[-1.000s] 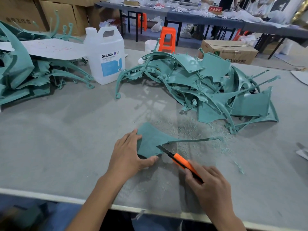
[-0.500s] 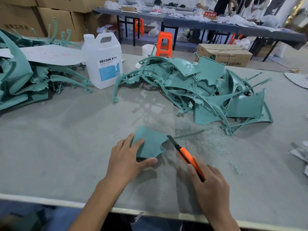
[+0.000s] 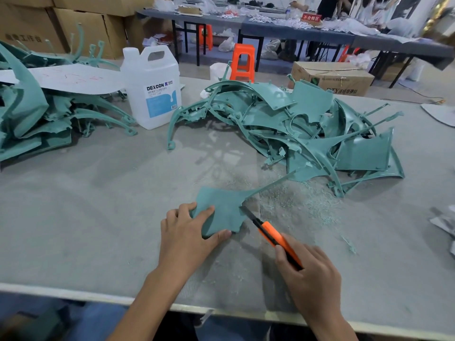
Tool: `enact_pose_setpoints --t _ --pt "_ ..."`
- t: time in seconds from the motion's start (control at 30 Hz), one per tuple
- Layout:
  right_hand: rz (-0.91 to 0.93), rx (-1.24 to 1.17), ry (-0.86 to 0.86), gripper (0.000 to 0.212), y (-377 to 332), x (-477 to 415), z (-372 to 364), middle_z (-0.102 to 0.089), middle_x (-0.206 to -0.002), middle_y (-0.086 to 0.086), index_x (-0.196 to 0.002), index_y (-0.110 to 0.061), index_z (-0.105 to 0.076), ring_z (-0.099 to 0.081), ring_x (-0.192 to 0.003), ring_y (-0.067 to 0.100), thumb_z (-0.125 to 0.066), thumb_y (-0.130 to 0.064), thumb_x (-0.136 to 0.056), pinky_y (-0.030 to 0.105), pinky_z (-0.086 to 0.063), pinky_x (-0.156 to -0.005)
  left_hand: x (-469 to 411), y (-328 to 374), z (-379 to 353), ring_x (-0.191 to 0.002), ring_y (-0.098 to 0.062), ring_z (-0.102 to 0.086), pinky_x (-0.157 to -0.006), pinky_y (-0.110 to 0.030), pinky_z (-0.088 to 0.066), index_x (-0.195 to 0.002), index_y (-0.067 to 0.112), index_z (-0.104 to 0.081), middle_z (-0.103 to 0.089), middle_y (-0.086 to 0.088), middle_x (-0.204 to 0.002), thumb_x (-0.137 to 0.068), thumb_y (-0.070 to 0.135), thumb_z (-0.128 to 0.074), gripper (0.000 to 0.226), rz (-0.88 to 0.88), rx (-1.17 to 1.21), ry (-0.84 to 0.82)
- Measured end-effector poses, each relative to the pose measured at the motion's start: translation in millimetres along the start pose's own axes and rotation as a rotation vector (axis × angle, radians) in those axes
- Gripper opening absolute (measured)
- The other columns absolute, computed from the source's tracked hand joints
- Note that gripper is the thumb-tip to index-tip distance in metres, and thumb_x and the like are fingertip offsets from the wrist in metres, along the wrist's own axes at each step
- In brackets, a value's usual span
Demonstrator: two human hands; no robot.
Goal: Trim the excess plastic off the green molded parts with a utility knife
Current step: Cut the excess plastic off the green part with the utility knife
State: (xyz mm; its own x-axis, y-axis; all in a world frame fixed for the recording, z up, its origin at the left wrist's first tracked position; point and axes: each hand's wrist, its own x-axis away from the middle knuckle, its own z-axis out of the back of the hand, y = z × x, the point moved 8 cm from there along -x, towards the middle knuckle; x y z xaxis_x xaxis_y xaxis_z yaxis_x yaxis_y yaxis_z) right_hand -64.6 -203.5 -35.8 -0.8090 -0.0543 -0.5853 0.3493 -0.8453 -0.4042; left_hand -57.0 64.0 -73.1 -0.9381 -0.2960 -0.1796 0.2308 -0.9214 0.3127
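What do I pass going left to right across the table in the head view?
left pile of green parts → white jug → left hand → green part it holds → utility knife → right hand → pale scraps at the right edge. The central pile spans too much to place.

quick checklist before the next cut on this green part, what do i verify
1. Green part held down on the table by the left hand: ok.
2. Utility knife gripped in the right hand: ok.
3. Blade set at the part's right edge: ok.
4. Left fingers apart from the blade: ok.
5. Thin stem free of the pile of green parts: cannot tell.
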Motion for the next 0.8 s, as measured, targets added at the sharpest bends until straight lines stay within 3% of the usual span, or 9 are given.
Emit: enact_pose_setpoints --t 0.17,0.37,0.53,0.6,0.7,0.8 --pt "-0.036 0.058 0.022 0.033 2 -3 2 -0.071 -0.071 -0.008 -0.095 -0.029 -0.080 -0.066 -0.064 0.023 -0.054 -0.045 -0.083 0.030 -0.051 -0.054 0 0 -1 -0.120 -0.018 -0.029 -0.100 -0.035 -0.030 -0.139 0.048 -0.049 -0.041 0.005 -0.138 -0.071 0.097 -0.025 0.087 0.007 0.016 -0.007" --pt "0.035 -0.017 0.053 0.027 0 0 6 -0.067 -0.069 -0.013 -0.095 -0.029 -0.080 -0.061 -0.060 0.013 -0.059 -0.040 -0.082 0.022 -0.046 -0.053 1 0 1 -0.119 -0.018 -0.030 -0.100 -0.035 -0.031 -0.140 0.047 -0.049 -0.042 0.003 -0.137 -0.073 0.097 -0.022 0.088 -0.002 0.000 0.012" --pt "0.103 0.006 0.004 0.023 -6 3 0 -0.067 -0.066 -0.010 -0.091 -0.028 -0.080 -0.062 -0.059 0.017 -0.061 -0.038 -0.081 0.027 -0.048 -0.052 2 1 2 -0.117 -0.020 -0.036 -0.098 -0.036 -0.033 -0.139 0.044 -0.051 -0.045 0.002 -0.134 -0.075 0.095 -0.024 0.086 -0.004 -0.011 0.020" --pt "-0.003 -0.003 -0.011 0.019 1 -1 3 -0.065 -0.066 -0.009 -0.094 -0.030 -0.079 -0.063 -0.061 0.019 -0.065 -0.036 -0.082 0.028 -0.049 -0.054 1 3 2 -0.118 -0.019 -0.037 -0.098 -0.035 -0.033 -0.141 0.044 -0.049 -0.044 0.002 -0.134 -0.077 0.093 -0.025 0.084 -0.002 -0.015 0.009" --pt "-0.306 -0.146 -0.009 0.021 31 0 5 -0.063 -0.071 -0.009 -0.108 -0.034 -0.077 -0.062 -0.066 0.019 -0.070 -0.034 -0.088 0.030 -0.046 -0.059 1 5 4 -0.120 -0.019 -0.037 -0.101 -0.034 -0.033 -0.144 0.042 -0.046 -0.041 0.001 -0.137 -0.074 0.092 -0.025 0.088 -0.014 0.000 -0.032" --pt "-0.332 -0.235 -0.001 0.026 31 1 8 -0.066 -0.075 -0.007 -0.111 -0.034 -0.075 -0.062 -0.065 0.015 -0.070 -0.033 -0.086 0.029 -0.046 -0.058 4 2 5 -0.126 -0.016 -0.033 -0.106 -0.032 -0.033 -0.147 0.038 -0.042 -0.037 0.004 -0.142 -0.074 0.089 -0.040 0.089 -0.036 0.072 -0.105"
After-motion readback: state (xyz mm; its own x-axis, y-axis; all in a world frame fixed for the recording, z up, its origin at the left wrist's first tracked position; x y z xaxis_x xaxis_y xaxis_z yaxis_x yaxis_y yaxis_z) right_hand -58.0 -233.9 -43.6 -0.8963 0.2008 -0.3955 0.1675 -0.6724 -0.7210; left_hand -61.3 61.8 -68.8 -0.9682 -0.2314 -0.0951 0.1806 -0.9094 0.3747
